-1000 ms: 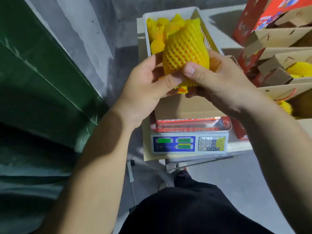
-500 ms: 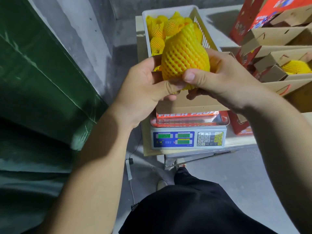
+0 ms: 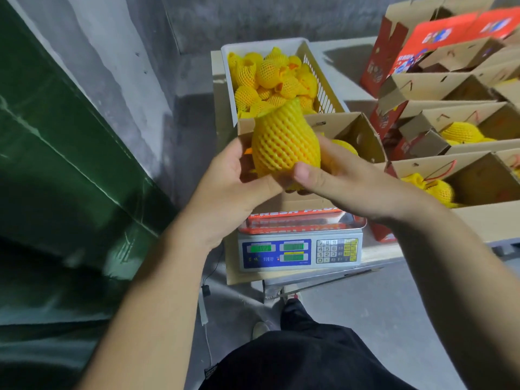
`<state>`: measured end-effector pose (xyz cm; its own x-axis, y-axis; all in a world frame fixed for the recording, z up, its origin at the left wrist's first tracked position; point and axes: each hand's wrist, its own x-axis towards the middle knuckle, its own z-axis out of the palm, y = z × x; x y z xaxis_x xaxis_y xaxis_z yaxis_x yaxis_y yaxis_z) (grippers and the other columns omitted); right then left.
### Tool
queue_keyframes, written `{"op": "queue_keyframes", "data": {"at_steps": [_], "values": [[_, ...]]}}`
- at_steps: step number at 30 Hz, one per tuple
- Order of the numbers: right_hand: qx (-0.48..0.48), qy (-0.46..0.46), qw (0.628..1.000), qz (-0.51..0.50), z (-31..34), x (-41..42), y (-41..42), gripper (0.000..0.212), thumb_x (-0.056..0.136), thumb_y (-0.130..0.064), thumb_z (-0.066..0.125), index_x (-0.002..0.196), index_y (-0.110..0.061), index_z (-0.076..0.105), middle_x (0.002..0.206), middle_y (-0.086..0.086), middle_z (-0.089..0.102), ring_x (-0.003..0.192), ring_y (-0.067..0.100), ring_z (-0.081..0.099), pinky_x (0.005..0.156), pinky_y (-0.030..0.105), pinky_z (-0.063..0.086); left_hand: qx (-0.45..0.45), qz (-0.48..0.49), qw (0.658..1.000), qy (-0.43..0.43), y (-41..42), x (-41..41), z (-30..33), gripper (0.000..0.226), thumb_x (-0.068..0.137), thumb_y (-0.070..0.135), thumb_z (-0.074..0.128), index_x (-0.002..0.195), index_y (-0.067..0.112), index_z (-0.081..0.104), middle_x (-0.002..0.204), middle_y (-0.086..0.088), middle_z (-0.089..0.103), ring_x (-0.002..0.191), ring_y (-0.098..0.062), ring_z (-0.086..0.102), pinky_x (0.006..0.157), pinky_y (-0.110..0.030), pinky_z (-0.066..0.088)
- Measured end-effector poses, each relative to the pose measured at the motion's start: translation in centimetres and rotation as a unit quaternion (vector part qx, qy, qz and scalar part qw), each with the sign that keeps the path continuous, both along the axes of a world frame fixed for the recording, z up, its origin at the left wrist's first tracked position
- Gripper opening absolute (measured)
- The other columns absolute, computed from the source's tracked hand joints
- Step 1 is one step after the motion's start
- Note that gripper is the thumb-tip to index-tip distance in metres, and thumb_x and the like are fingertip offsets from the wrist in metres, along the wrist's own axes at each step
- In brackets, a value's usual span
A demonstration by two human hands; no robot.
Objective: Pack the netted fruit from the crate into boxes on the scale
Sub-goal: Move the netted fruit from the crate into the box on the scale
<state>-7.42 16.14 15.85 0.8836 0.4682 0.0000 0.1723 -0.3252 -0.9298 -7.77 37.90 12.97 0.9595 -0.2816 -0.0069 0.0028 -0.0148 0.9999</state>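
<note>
A fruit in yellow foam netting point(image 3: 284, 139) stands upright between both hands, above the open cardboard box point(image 3: 363, 130) on the scale point(image 3: 299, 251). My left hand point(image 3: 230, 184) grips its lower left side with the thumb under it. From the right, my right hand point(image 3: 337, 175) holds it, thumb across its base. Another netted fruit point(image 3: 344, 146) shows inside the box behind my right hand. The white crate point(image 3: 229, 71) beyond the box is heaped with several yellow netted fruit point(image 3: 270, 77).
Several open cardboard boxes point(image 3: 455, 114) with red printed sides stand on the table at right, some holding netted fruit point(image 3: 461, 133). A green tarp point(image 3: 64, 170) and a grey wall fill the left. My dark trouser leg point(image 3: 304, 361) and the concrete floor are below.
The view has pulled back and tilted, so the crate and boxes show more fully. Both hands have lowered the netted fruit slightly toward the box on the scale, keeping the same grip.
</note>
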Motion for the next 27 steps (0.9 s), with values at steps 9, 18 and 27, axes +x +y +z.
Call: {"op": "queue_keyframes", "data": {"at_steps": [9, 18, 27], "values": [[-0.448, 0.125, 0.873, -0.147, -5.9, 12.3, -5.5, 0.055, 0.098, -0.048, 0.060, 0.140, -0.014, 0.050, 0.136, 0.009, 0.055, 0.131, 0.031, 0.050, 0.115, 0.043, 0.037, -0.064, 0.140, 0.982, 0.109, -0.1, 2.3, -0.6, 0.071, 0.072, 0.048, 0.083, 0.135, 0.025, 0.059, 0.121, 0.007, 0.076, 0.110, -0.017, 0.075, 0.081, -0.031, 0.062], [-0.070, 0.019, 0.939, -0.336, -3.0, 12.0, -9.9, 0.044, 0.087, -0.051, 0.065, 0.123, -0.028, 0.053, 0.100, -0.010, 0.063, 0.084, 0.015, 0.065, 0.053, 0.018, 0.056, 0.082, 0.076, 0.992, 0.061, -4.1, 7.0, 1.0, 0.087, 0.070, 0.061, 0.084, 0.145, 0.039, 0.048, 0.134, 0.015, 0.068, 0.122, -0.011, 0.068, 0.103, -0.048, 0.056], [0.080, -0.008, 0.927, -0.367, -1.1, 10.9, -11.7, 0.034, 0.084, -0.048, 0.068, 0.117, -0.037, 0.063, 0.095, -0.014, 0.065, 0.089, 0.013, 0.068, 0.051, 0.019, 0.052, 0.164, 0.097, 0.982, 0.003, -8.2, 9.5, 1.7, 0.058, 0.101, 0.043, 0.067, 0.154, 0.043, 0.042, 0.149, 0.020, 0.054, 0.133, -0.003, 0.054, 0.112, -0.038, 0.048]]}}
